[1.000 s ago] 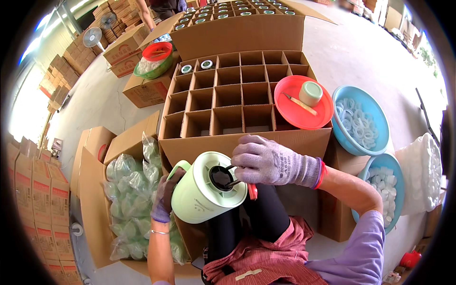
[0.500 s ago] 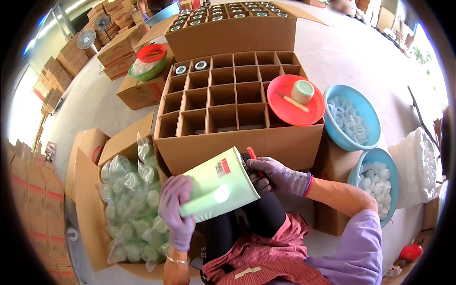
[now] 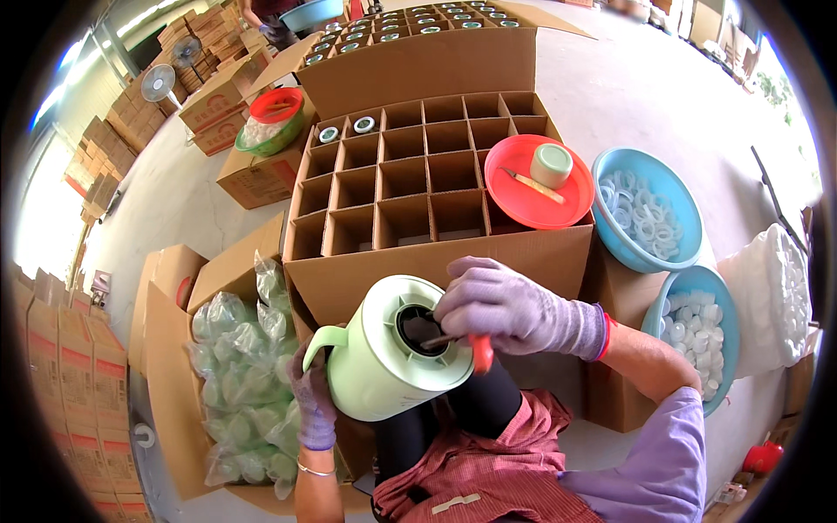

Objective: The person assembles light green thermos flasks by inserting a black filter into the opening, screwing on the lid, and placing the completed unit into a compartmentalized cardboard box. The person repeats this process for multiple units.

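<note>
A pale green flask body [image 3: 384, 353] with a handle lies tilted on my lap, its dark round opening facing up. My left hand [image 3: 316, 403], in a purple glove, grips it from below near the handle. My right hand [image 3: 514, 307], also gloved, holds a red-handled tool [image 3: 478, 350] with its tip inside the opening. Just beyond stands a large cardboard box with a divider grid [image 3: 410, 187]; two far-left cells hold flasks, the rest are bare.
A red plate [image 3: 523, 196] with a green cup and a stick rests on the grid's right corner. Two blue basins [image 3: 649, 213] of white parts stand at right. An open box of bagged green flasks [image 3: 240, 366] lies at left. A filled box sits farther back.
The flask has been turned from lying on its side to opening-up. My right hand has come over the top and put the red-handled tool into the opening.
</note>
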